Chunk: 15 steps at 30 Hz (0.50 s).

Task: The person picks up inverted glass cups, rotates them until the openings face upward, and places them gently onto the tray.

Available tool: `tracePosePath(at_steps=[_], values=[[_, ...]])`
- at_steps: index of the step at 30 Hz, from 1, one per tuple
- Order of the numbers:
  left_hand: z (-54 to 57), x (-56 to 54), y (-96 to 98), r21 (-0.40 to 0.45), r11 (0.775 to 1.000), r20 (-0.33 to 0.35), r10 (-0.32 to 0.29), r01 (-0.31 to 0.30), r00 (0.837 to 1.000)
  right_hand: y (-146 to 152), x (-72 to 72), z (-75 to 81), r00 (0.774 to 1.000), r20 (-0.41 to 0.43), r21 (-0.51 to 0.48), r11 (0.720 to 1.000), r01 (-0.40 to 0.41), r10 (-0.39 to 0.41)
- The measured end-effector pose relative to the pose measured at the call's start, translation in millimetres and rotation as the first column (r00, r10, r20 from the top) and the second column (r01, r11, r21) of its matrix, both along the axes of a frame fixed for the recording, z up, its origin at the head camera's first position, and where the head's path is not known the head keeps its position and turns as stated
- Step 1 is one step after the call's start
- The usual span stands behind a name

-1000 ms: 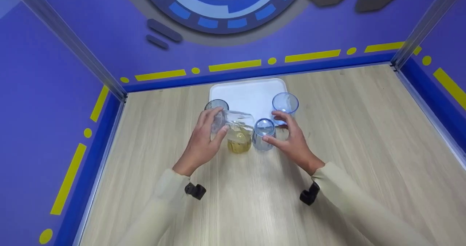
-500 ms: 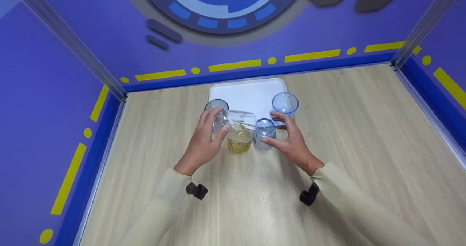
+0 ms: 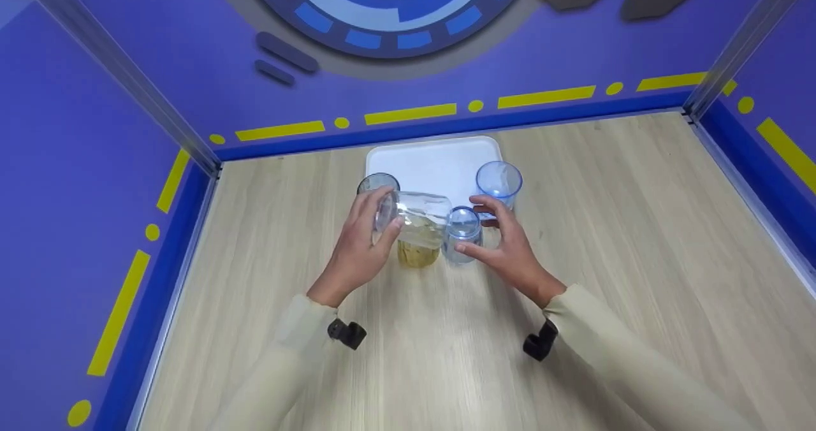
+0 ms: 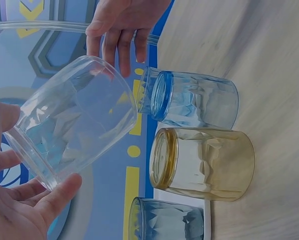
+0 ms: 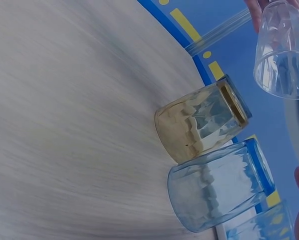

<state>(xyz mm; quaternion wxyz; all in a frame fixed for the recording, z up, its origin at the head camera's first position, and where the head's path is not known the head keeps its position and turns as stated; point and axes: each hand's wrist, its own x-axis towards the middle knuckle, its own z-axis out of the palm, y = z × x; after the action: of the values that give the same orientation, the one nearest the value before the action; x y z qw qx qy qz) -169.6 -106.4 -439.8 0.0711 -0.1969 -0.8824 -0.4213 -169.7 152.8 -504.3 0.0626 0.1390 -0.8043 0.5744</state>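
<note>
My left hand (image 3: 350, 252) holds a clear glass (image 3: 417, 219) by its base end, thumb and fingers around it. The glass lies tilted on its side in the air, mouth toward the right. Below it an amber glass (image 4: 204, 162) stands upside down on the table, partly covered in the head view. Close beside that is a light blue glass (image 5: 219, 185), also upside down. My right hand (image 3: 510, 252) hovers around the blue glass's upper part in the head view. From the left wrist, its fingers (image 4: 124, 50) show extended, above the glasses near the clear glass's mouth.
A white tray (image 3: 433, 160) lies against the back wall. At its left front corner stands a dark grey glass (image 3: 377, 181), partly behind my left hand. A blue-rimmed glass (image 3: 499, 177) stands at its right side. Patterned blue walls (image 3: 548, 61) enclose the table (image 3: 612, 227).
My left hand has shifted slightly right with the clear glass, whose mouth now overlaps the blue glass more. My right hand has drifted slightly left.
</note>
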Motion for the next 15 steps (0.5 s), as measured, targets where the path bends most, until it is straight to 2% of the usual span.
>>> tracePosePath(at_steps=[15], values=[[-0.7, 1.3, 3.1, 0.04, 0.999, 0.024, -0.011, 0.01, 1.0, -2.2, 0.4, 2.9, 1.0, 0.011, -0.003, 1.0, -0.012, 0.012]])
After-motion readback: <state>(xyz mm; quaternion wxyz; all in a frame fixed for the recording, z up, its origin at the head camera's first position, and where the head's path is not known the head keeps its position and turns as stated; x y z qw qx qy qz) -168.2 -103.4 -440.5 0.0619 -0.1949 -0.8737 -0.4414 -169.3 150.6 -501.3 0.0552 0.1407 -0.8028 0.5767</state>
